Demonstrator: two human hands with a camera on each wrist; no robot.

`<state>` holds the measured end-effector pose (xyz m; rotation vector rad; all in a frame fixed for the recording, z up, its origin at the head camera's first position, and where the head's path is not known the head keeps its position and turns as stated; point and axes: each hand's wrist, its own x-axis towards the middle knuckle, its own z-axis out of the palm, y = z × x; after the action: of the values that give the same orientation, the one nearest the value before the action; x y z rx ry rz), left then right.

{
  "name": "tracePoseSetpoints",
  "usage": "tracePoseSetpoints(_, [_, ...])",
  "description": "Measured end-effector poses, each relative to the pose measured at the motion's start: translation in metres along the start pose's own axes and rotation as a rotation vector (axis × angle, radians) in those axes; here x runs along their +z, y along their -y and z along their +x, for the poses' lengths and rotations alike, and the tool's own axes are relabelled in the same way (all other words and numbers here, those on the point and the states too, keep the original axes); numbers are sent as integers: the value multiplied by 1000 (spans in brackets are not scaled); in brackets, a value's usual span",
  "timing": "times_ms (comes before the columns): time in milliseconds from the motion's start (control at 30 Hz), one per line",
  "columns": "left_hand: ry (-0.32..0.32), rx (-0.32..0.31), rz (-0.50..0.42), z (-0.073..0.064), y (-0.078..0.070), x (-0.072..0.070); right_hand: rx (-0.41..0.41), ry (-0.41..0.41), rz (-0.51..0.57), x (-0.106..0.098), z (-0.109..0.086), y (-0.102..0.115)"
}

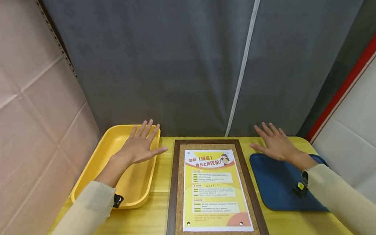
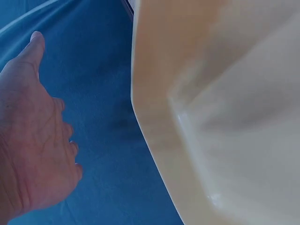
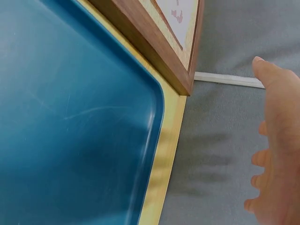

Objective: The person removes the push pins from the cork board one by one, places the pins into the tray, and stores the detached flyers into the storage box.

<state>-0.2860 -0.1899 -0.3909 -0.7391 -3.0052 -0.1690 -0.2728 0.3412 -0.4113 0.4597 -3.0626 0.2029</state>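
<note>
My left hand (image 1: 138, 146) is held over the yellow bin (image 1: 148, 182), fingers spread and thumb pointing right, with nothing in it. Over the far edge of the blue tray (image 1: 271, 191) my right hand (image 1: 276, 144) hovers, fingers also spread and holding nothing. Between the two lies a wood-framed cork board (image 1: 177, 205), which carries a yellow and white printed poster (image 1: 213, 192). Pushpins show near the poster's lower corners. The left wrist view has the open left palm (image 2: 40, 140) beside the bin's wall; the right wrist view has the right hand (image 3: 279, 150) beyond the tray's rim.
A yellow wood-grain table (image 1: 133, 227) bears the bin, board and tray. Dark grey cloth (image 1: 171, 67) with a pale strip (image 1: 246, 55) hangs along its back edge. White sheeting (image 1: 21, 125) closes the left side; a red-edged white panel (image 1: 368, 119) stands at right.
</note>
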Motion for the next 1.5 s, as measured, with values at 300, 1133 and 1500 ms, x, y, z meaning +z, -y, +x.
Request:
tracePoseSetpoints(300, [18,27,24,0,-26,0,-37,-7,-5,3,7,14])
tracePoseSetpoints(1133, [38,146,10,-10,-87,36,-131,-4,36,23,26,60])
tracePoseSetpoints(1500, [112,194,-25,-18,-105,69,-199,3,64,35,35,80])
